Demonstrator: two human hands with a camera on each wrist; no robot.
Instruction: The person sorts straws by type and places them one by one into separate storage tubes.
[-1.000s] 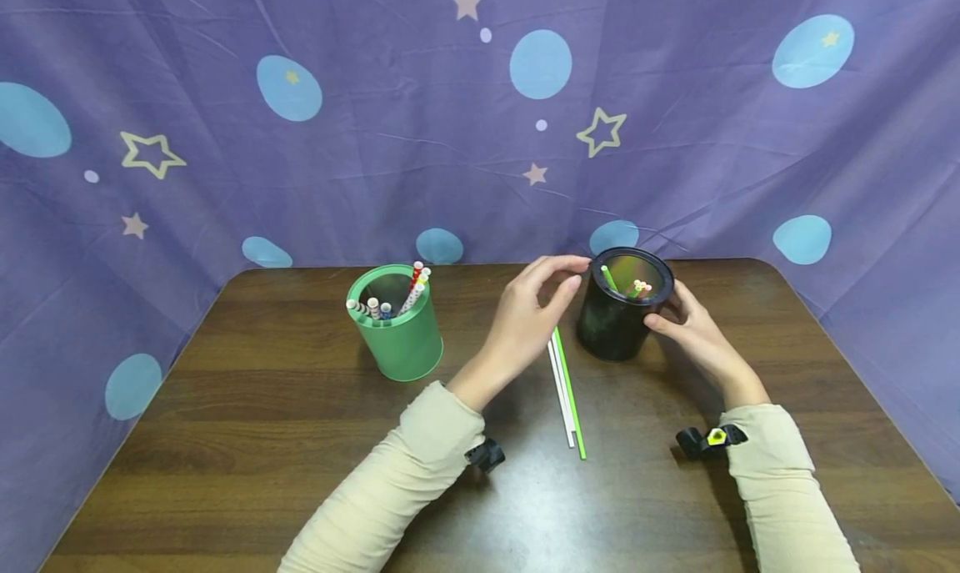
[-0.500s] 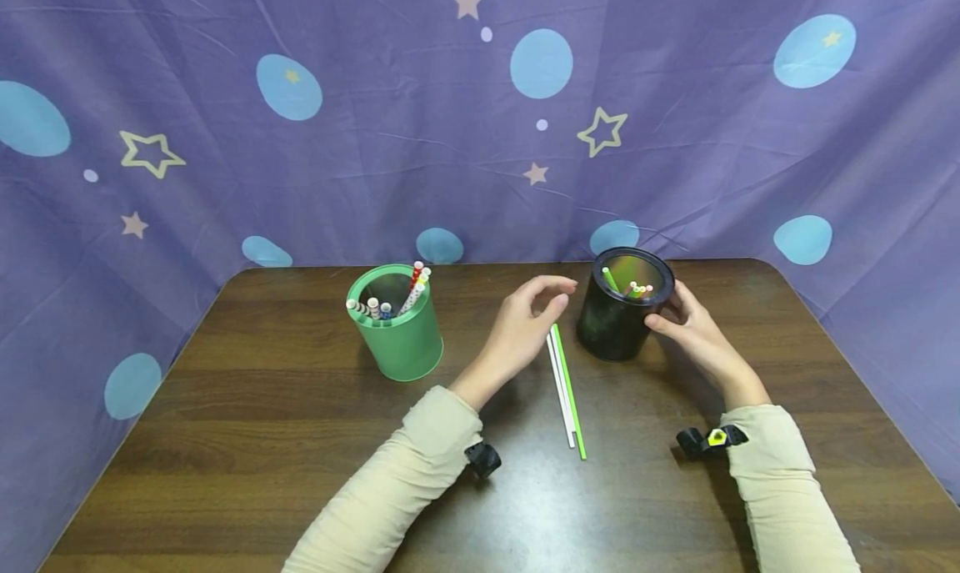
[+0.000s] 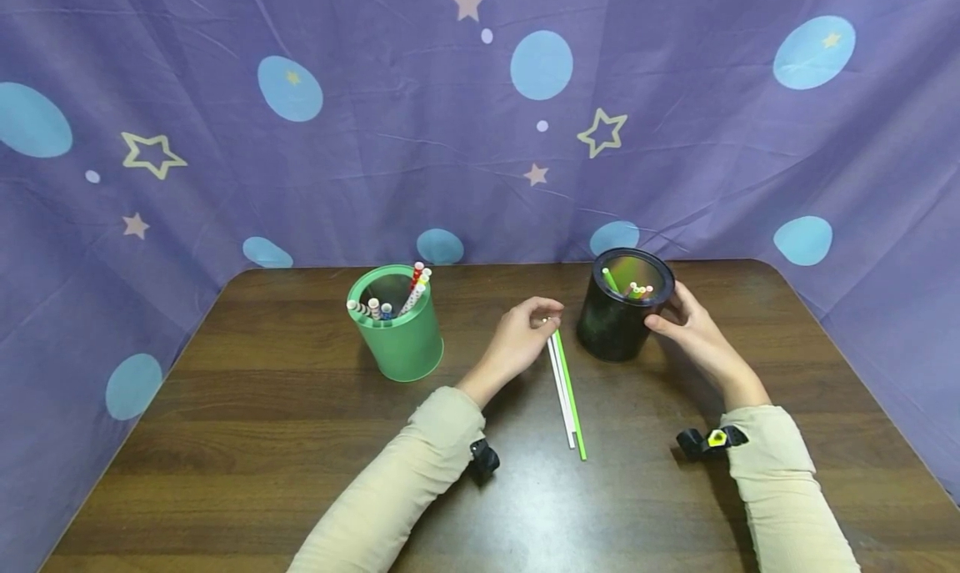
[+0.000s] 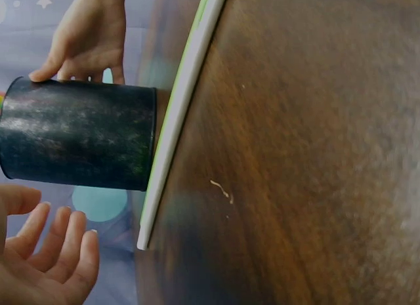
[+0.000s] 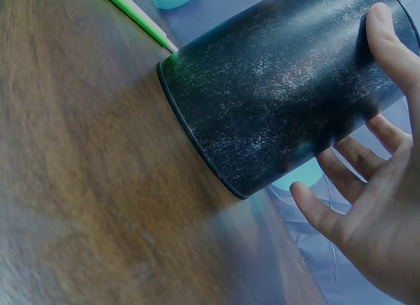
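Observation:
My right hand (image 3: 697, 335) holds the black round container (image 3: 611, 327) at its right side. The thumb lies near the rim and the other fingers go behind the wall, as the right wrist view shows. Inside stand several thin straws (image 3: 640, 291), green and pale-ended. My left hand (image 3: 517, 339) hovers over the far ends of the white straws (image 3: 560, 389) and the bright green straw (image 3: 572, 398) lying side by side on the table. In the left wrist view the fingers (image 4: 69, 252) are loosely bent, apart from the straws, with nothing between them.
A green round container (image 3: 401, 344) with several patterned straws (image 3: 415, 294) stands left of my left hand. All rests on a brown wooden table (image 3: 262, 423). A purple curtain (image 3: 360, 164) hangs behind its far edge.
My left hand has moved away from the black container's rim, down and left to the far ends of the lying straws. The straw tops inside the black container have spread slightly. The right hand stays put.

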